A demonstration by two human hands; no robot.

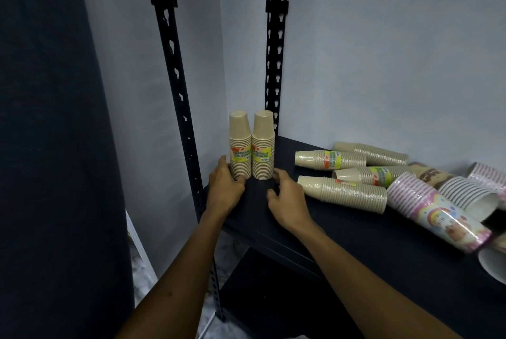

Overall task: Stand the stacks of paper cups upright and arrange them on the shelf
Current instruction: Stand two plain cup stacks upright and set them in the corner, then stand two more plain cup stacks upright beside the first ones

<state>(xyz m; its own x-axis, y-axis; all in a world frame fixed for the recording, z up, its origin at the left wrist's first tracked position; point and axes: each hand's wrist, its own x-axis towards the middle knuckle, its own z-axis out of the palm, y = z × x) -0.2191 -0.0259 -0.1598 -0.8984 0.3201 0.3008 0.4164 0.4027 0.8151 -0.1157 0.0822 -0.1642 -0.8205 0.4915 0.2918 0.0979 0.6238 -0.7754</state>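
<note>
Kraft-brown paper: two wrapped stacks stand upright, rims down, in the shelf's (pixel 342 232) back-left corner, touching each other: left upright stack (pixel 240 147), right upright stack (pixel 263 147).
Left hand (pixel 224 188): fingers behind the left stack's base, thumb curled against its front; it appears to hold the stack lightly.
Right hand (pixel 287 199): fingers loosely bent, tips at or just beside the right stack's base; contact cannot be told, no grip seen.
Step in hand: judged to be squaring the upright pair into the corner.
Still lying down: four kraft stacks, nearest one (pixel 345 195) just right of the right hand; further right a pink rainbow-print stack (pixel 435 210), a white ribbed stack (pixel 465 190), others partly cut off.
Next move: likely calls for reaching right to the nearest lying stack, tipping it rim-down, setting it beside the pair.
Edges: front upright post (pixel 189 147) close by the left hand; shelf front edge runs under both wrists.
Open room: bare dark shelf between the pair and the lying stacks, enough for further stacks in a row.
</note>
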